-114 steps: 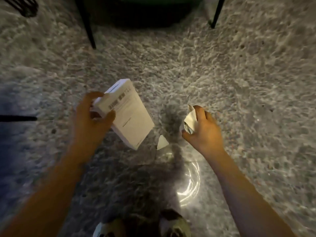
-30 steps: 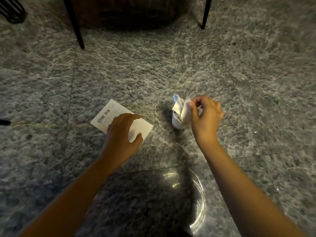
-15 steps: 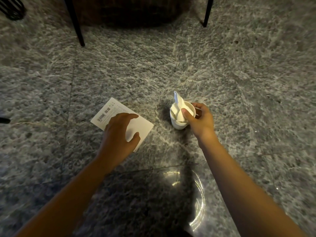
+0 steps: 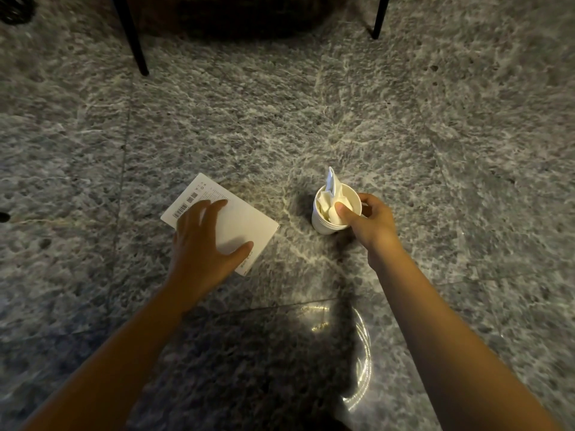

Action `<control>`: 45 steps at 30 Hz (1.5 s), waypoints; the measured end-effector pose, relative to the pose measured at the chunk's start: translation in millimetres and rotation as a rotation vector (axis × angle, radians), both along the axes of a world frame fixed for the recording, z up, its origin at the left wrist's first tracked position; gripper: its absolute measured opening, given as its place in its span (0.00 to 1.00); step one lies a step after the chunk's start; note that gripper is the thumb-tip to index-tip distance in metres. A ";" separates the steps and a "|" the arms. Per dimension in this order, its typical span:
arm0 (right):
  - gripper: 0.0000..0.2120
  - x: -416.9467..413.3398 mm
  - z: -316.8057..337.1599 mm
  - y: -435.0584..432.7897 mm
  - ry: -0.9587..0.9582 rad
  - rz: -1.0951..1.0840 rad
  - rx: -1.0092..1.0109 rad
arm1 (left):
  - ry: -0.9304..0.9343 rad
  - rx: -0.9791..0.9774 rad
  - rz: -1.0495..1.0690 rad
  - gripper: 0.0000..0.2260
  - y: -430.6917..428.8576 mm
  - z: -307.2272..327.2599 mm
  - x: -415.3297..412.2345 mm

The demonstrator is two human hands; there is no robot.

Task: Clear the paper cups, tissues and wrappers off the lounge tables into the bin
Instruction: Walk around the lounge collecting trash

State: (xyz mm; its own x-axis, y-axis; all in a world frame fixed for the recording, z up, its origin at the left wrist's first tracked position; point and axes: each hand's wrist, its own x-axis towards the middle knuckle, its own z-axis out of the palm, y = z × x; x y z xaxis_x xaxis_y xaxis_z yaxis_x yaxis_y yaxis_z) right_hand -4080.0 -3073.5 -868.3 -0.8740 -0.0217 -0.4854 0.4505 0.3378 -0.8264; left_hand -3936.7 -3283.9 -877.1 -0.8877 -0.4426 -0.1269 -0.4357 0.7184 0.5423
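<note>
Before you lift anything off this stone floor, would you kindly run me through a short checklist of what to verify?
1. Right hand grips the paper cup: ok, thumb inside the rim, fingers round the outside.
2. Tissue fully inside the cup: not ok, one end stands above the rim.
3. Cup upright on the stone floor: ok.
4. Left hand has a hold on the white box: not ok, it rests flat on top, fingers spread.
5. Cup free of liquid: cannot tell, the tissue hides the inside.
6. Way to the bin: cannot tell, none in view.
</note>
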 end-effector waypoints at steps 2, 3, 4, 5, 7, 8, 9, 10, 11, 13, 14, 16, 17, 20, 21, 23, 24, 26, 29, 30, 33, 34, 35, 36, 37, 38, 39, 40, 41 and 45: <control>0.14 -0.4 2.8 -0.7 -0.017 0.023 -0.013 | -0.088 -0.008 -0.114 0.47 -7.2 -3.2 0.8; 0.15 -0.3 4.6 -1.4 -0.043 0.024 -0.047 | -0.128 -0.032 -0.204 0.51 -10.9 -5.5 1.0; 0.16 -0.2 6.3 -1.9 -0.073 0.023 -0.090 | -0.171 -0.076 -0.300 0.53 -14.7 -8.0 0.7; 0.16 0.0 7.9 -2.6 -0.101 0.022 -0.126 | -0.210 -0.131 -0.387 0.54 -18.9 -10.8 -0.4; 0.16 0.6 10.2 -2.9 -0.127 0.015 -0.166 | -0.249 -0.224 -0.502 0.55 -26.1 -16.1 -4.6; 0.16 1.1 11.1 -3.0 -0.125 0.011 -0.174 | -0.256 -0.258 -0.539 0.56 -27.9 -18.3 -8.2; 0.16 1.7 12.2 -3.5 -0.118 0.009 -0.177 | -0.263 -0.289 -0.572 0.56 -28.8 -20.1 -12.0; 0.15 2.2 13.1 -4.0 -0.110 0.011 -0.176 | -0.267 -0.316 -0.605 0.56 -28.2 -21.6 -16.7; 0.15 2.5 14.2 -4.5 -0.104 0.015 -0.174 | -0.273 -0.340 -0.636 0.55 -26.9 -23.0 -21.1; 0.13 2.1 15.7 -4.9 -0.092 0.020 -0.167 | -0.291 -0.375 -0.698 0.54 -23.1 -26.2 -29.3; 0.12 1.4 16.0 -4.5 -0.085 0.019 -0.166 | -0.301 -0.381 -0.725 0.53 -21.2 -27.7 -32.4; 0.10 0.1 16.5 -3.0 -0.068 0.025 -0.165 | -0.308 -0.357 -0.747 0.51 -18.2 -29.3 -36.4; 0.10 -0.4 16.7 -1.9 -0.064 0.031 -0.162 | -0.301 -0.330 -0.740 0.50 -17.3 -29.2 -37.8; 0.11 -3.0 14.9 2.3 -0.079 0.004 -0.158 | -0.286 -0.291 -0.722 0.49 -14.4 -26.4 -41.1; 0.12 -3.9 14.0 3.5 -0.083 -0.012 -0.154 | -0.282 -0.291 -0.720 0.49 -13.2 -25.4 -42.2; 0.13 -4.9 11.7 4.7 -0.075 -0.024 -0.141 | -0.264 -0.300 -0.709 0.48 -10.5 -23.2 -44.0; 0.13 -4.6 10.5 4.8 -0.062 -0.024 -0.136 | -0.244 -0.299 -0.703 0.48 -8.9 -21.8 -44.4; 0.11 -2.8 8.3 4.0 -0.024 -0.021 -0.129 | -0.176 -0.266 -0.681 0.46 -7.0 -17.3 -44.2; 0.10 -0.3 7.5 2.0 0.028 -0.009 -0.096 | -0.085 -0.186 -0.627 0.47 -8.1 -8.6 -46.3; 0.10 0.0 9.3 1.3 0.037 -0.007 -0.085 | -0.071 -0.168 -0.604 0.49 -9.1 -5.9 -47.8; 0.10 0.8 30.1 1.8 0.040 -0.017 -0.074 | -0.071 -0.124 -0.509 0.52 -10.3 16.5 -53.1; 0.10 1.7 43.9 3.4 0.035 -0.024 -0.074 | -0.065 -0.117 -0.471 0.52 -9.1 30.3 -54.1; 0.10 3.5 60.9 5.4 0.028 -0.032 -0.077 | -0.050 -0.116 -0.436 0.52 -7.7 47.0 -54.4; 0.10 6.2 80.4 7.7 0.024 -0.037 -0.082 | -0.030 -0.118 -0.406 0.52 -4.2 66.0 -53.6; 0.10 9.4 101.8 10.3 0.022 -0.038 -0.087 | -0.011 -0.117 -0.381 0.52 -0.1 87.6 -52.6; 0.11 12.8 125.0 13.0 0.023 -0.038 -0.099 | 0.002 -0.117 -0.359 0.52 5.5 112.1 -51.7; 0.11 15.8 149.3 15.7 0.021 -0.043 -0.117 | 0.006 -0.107 -0.340 0.51 11.3 138.8 -51.7; 0.11 18.8 174.5 19.0 0.014 -0.053 -0.139 | -0.002 -0.084 -0.328 0.50 16.9 167.1 -52.4; 0.10 21.6 200.4 22.6 0.001 -0.069 -0.163 | -0.021 -0.053 -0.329 0.51 22.4 196.3 -53.9; 0.10 32.4 307.3 40.5 -0.035 -0.173 -0.248 | -0.031 0.025 -0.382 0.52 45.0 314.1 -60.3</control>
